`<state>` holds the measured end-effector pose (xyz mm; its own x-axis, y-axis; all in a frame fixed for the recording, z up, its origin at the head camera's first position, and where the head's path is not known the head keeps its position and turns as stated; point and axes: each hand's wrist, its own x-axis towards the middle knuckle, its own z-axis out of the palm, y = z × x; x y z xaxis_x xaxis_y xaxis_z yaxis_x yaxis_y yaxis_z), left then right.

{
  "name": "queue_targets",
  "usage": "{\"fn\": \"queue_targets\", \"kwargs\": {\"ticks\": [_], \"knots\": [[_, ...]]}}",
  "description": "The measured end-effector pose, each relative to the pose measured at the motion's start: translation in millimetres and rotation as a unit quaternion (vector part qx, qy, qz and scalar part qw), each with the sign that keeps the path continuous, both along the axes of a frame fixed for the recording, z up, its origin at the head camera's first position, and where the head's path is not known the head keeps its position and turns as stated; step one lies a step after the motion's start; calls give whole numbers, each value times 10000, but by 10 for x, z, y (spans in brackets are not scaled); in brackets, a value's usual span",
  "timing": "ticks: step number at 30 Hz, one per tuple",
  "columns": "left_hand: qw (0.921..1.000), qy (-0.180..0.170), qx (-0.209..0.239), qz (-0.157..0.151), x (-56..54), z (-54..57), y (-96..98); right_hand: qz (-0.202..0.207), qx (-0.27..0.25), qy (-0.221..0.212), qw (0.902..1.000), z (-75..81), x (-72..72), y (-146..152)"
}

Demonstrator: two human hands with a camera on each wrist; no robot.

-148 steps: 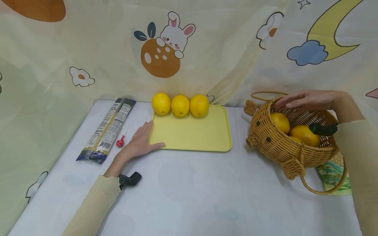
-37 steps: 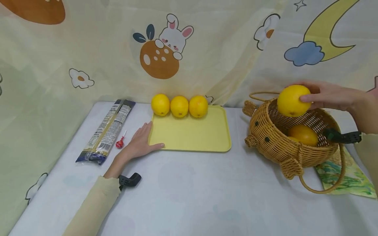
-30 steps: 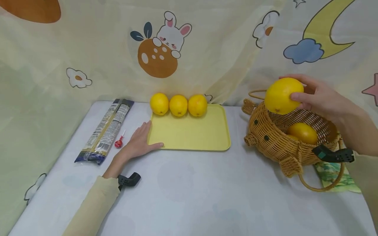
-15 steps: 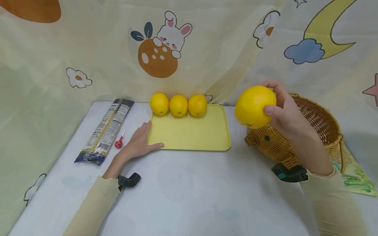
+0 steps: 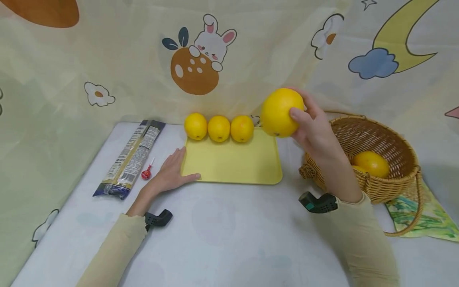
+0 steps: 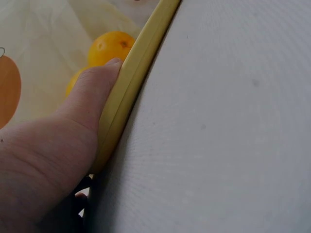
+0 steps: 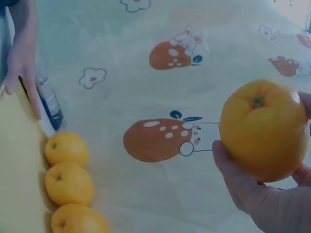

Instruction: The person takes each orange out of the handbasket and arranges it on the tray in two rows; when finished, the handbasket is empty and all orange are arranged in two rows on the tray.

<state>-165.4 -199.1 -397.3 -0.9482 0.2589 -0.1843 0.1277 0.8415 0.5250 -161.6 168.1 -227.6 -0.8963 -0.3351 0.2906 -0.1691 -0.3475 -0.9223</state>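
Note:
My right hand point(image 5: 315, 131) grips an orange point(image 5: 281, 113) between thumb and fingers, raised over the back right corner of the yellow tray point(image 5: 233, 163). In the right wrist view the held orange point(image 7: 265, 130) shows its green stem end. Three more oranges point(image 5: 219, 128) stand in a row along the tray's back edge, at its left. My left hand point(image 5: 170, 171) rests at the tray's left front corner, fingers straight along the left side and thumb point(image 6: 92, 90) over the front rim. Right of the tray is a wicker basket point(image 5: 391, 187) with oranges point(image 5: 371, 164) inside, partly hidden by my right arm.
Left of my left hand lie a red-wrapped lollipop point(image 5: 146, 172) and a long printed packet point(image 5: 130, 159). A green and yellow patterned packet point(image 5: 423, 213) sticks out from beneath the basket's right side. A printed cloth point(image 5: 269, 52) hangs behind the table.
My right hand reached into the basket, lifted out an orange and carried it left to the tray's back right corner. My left hand and the row of oranges stayed put.

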Motion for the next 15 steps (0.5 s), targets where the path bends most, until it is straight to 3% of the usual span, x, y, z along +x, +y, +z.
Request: {"fn": "queue_targets", "kwargs": {"ticks": [5, 8, 10, 12, 15], "knots": [[10000, 25, 10, -3, 3, -14, 20, 84, -311, -114, 9994, -5, -100, -105], [10000, 41, -11, -9, -3, -23, 20, 465, -471, -364, 9971, -52, -155, -141], [10000, 28, -38, 7, -9, -26, 15, 900, -767, -716, 9904, -97, -187, -158], [10000, 4, -64, 6, -16, -30, 7, 1386, -1344, -1255, 9731, -143, -213, -176], [10000, -28, -80, 19, -20, -33, -3, 2006, -2286, -2048, 9304, -208, -251, -210]]}}
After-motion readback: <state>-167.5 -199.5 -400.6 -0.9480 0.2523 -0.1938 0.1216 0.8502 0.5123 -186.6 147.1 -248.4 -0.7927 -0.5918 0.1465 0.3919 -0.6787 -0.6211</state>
